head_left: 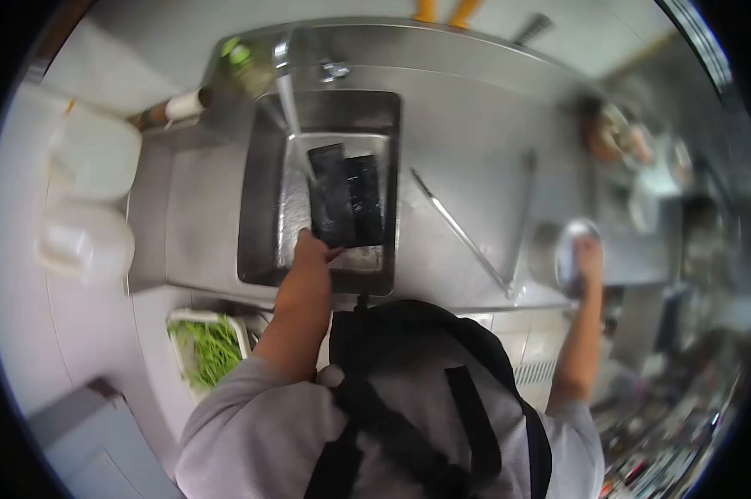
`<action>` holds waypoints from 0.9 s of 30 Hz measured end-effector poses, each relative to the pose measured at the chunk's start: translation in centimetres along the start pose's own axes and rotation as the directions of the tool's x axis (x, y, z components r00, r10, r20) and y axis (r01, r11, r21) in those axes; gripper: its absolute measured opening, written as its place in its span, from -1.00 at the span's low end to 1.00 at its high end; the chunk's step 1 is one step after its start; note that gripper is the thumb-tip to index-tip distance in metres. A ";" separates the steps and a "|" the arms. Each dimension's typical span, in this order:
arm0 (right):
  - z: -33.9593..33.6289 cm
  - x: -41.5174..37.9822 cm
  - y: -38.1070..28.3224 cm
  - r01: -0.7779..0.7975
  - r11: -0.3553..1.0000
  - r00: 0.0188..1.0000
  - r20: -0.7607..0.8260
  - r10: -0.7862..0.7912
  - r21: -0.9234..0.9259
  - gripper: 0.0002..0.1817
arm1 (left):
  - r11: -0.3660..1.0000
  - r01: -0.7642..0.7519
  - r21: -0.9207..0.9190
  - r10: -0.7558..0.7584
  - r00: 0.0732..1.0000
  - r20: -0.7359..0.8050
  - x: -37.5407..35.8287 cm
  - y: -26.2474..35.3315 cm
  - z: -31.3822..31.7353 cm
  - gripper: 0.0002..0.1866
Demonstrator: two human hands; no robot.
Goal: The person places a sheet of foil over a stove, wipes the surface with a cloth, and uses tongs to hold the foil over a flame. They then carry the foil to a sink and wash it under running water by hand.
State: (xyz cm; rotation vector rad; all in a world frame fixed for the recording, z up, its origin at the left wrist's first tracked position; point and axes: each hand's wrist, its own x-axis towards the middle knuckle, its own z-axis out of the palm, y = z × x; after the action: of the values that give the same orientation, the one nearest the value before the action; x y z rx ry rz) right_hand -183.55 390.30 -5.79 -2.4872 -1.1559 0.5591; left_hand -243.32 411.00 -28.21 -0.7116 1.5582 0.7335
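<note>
In the steel sink [257,191] lie two dark, wet-looking rectangular pieces [332,195], side by side and partly overlapping. My left hand [315,247] is closed at the near edge of the left piece, its thumb out to the side. Water runs from the faucet [282,62] beside that piece. Far to the right, my right hand [589,256] is at a round metal bowl [568,241], fingers curled over its inner side. Blur hides the exact grip there.
Long metal tongs [463,233] lie spread on the steel counter [467,108]. Blurred dishes [642,158] stand at the far right. White jugs [88,241] are at the left. A basket [176,341] of green vegetables sits below, and a green bottle [238,54] stands behind the sink.
</note>
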 end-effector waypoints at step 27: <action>-1.3 -0.7 -1.6 0.036 0.933 0.991 0.131 0.012 -0.359 -0.38 | -0.782 -0.622 0.050 0.382 -0.414 0.826 -11.1 -0.2 0.9 -0.79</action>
State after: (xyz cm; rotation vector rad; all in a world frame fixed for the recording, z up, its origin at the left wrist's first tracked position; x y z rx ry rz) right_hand -184.39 390.52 -3.75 -2.7811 -1.4363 0.5559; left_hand -241.50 411.96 -17.23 2.2311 1.4974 0.9512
